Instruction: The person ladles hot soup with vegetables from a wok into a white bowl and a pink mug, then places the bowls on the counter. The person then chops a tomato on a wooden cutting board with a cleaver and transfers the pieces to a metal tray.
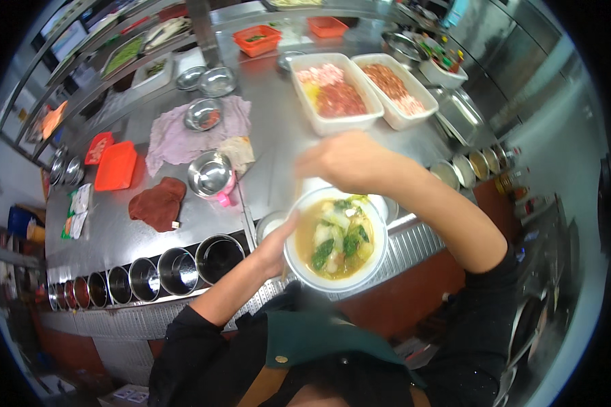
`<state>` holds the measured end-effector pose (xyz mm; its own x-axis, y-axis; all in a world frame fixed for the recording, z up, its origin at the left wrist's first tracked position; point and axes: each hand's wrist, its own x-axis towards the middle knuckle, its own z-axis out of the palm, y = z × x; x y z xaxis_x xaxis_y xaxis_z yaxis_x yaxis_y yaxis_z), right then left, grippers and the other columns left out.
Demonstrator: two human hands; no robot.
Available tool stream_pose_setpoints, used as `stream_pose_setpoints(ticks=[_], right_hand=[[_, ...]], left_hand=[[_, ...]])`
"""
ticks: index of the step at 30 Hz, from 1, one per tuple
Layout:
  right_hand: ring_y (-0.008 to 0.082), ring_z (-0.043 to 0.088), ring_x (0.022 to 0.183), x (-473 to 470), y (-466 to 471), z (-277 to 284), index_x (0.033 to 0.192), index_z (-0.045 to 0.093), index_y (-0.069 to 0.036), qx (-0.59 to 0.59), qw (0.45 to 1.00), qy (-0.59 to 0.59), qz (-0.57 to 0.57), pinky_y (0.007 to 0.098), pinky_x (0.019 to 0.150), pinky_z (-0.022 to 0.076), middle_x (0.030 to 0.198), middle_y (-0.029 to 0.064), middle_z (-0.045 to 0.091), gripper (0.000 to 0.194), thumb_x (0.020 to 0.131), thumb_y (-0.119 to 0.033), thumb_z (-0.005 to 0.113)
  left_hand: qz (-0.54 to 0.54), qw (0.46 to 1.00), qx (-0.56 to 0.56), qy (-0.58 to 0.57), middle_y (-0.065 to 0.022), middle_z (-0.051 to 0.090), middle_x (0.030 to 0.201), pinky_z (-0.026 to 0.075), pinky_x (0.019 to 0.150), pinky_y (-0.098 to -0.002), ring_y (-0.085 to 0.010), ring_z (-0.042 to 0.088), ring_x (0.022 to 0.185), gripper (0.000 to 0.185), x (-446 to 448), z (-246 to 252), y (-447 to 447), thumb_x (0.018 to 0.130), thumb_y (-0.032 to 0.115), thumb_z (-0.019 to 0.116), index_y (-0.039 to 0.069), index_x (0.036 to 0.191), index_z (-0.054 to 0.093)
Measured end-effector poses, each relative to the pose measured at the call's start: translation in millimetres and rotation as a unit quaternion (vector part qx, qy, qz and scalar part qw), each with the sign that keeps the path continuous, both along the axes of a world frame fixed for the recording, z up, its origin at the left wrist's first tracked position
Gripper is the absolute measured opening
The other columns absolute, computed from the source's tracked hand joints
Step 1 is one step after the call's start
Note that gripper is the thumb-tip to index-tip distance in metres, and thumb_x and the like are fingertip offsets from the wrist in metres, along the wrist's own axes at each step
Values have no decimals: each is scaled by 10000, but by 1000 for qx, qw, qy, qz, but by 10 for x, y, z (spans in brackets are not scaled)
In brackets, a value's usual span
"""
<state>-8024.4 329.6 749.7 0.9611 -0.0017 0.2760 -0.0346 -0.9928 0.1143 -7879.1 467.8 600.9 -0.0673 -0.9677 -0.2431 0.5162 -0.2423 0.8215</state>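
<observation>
My left hand [276, 249] grips the left side of a white bowl [382, 257] with a thin blue line at its rim. In the bowl are leafy greens [338, 239] in a yellowish broth. My right hand [331, 160], blurred, is above the bowl's far left edge with its fingers bent downward. A thin wooden stick, probably a chopstick [299, 189], shows just below those fingers. A similar thin length appears below my left hand. Blur and overlap hide which hand holds it and what my right fingertips contain.
White tubs of raw meat [341, 99] [394, 89] stand beyond the bowl. Metal pots [178, 269] line the counter's near left edge. A pink-handled metal cup [210, 175], brown cloth [159, 203] and orange basket [116, 165] lie left. Seasoning containers [463, 170] stand right.
</observation>
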Motion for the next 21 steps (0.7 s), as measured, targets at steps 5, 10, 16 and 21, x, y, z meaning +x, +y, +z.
stream_pose_setpoints(ticks=[5, 10, 16, 21], right_hand=[[232, 652, 1003, 768, 25, 404, 1158, 680, -280, -85, 952, 295, 9, 381, 785, 527, 1070, 28, 694, 420, 807, -79, 570], [222, 654, 999, 1257, -6, 651, 1177, 670, -296, -114, 938, 286, 160, 380, 783, 528, 1070, 11, 695, 459, 799, -59, 562], [190, 657, 898, 1730, -2, 998, 1180, 669, -242, -135, 871, 440, 173, 361, 720, 521, 1005, 43, 694, 463, 773, -53, 557], [173, 631, 791, 1932, -59, 1253, 1048, 711, -95, 24, 859, 498, 114, 337, 653, 504, 910, 58, 679, 354, 715, -58, 596]], left_hand=[[63, 998, -13, 28, -187, 451, 1392, 444, 1017, -420, -292, 506, 1240, 649, 16, 271, 162, 982, 510, 375, 43, 1430, 323], [138, 990, 6, 14, -188, 528, 1308, 501, 943, -392, -273, 576, 1154, 639, 48, 776, 244, 987, 519, 345, 25, 1391, 377], [197, 979, 33, 38, -186, 551, 1273, 519, 916, -394, -267, 601, 1114, 609, 84, 1241, 210, 995, 494, 347, 16, 1368, 402], [222, 973, 6, 71, -184, 525, 1304, 494, 945, -409, -283, 577, 1144, 599, 182, 1313, 152, 993, 479, 372, 11, 1365, 406]])
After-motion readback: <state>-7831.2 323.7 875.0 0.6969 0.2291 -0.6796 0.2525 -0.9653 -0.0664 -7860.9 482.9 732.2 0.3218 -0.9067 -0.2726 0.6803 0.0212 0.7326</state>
